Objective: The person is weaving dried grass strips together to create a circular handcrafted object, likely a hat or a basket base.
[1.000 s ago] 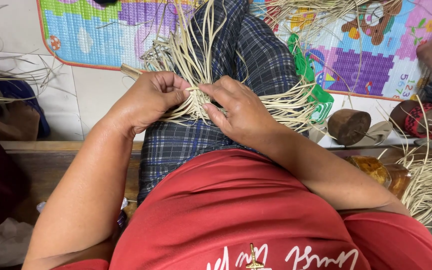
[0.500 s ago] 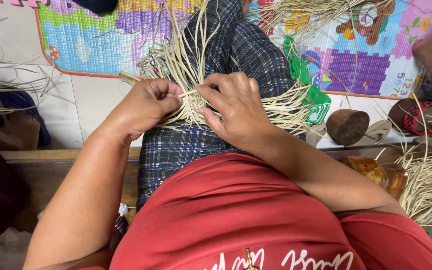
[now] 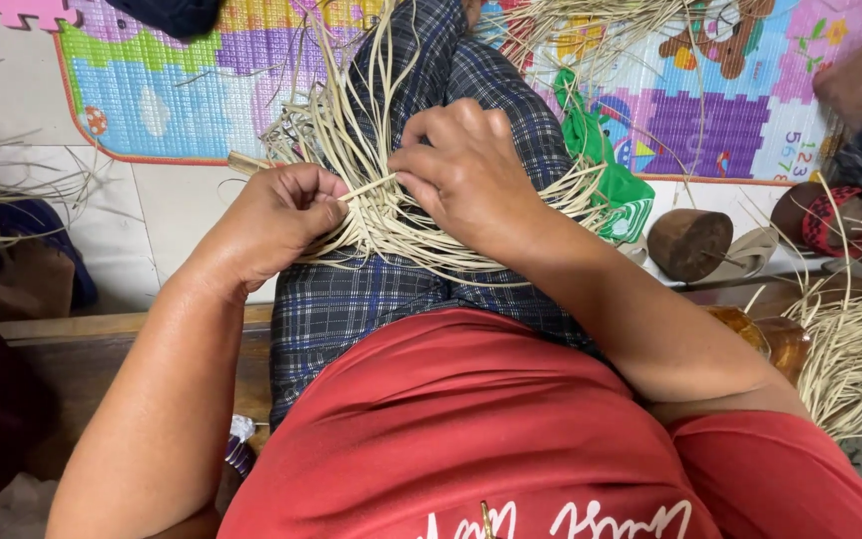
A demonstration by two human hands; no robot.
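I see a colourful play mat (image 3: 152, 100) on the floor past my checked-trousered lap (image 3: 351, 309), where the bundle of pale straw strips (image 3: 391, 215) lies. My right hand (image 3: 466, 170) pinches strips there, and my left hand (image 3: 281, 215) is clenched around one strip.

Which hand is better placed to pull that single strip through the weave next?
Probably left. The left hand is closed on the strip, pinching its end. The right hand rests fingers-down on the woven straw piece over the lap, so it seems better placed to steady it.
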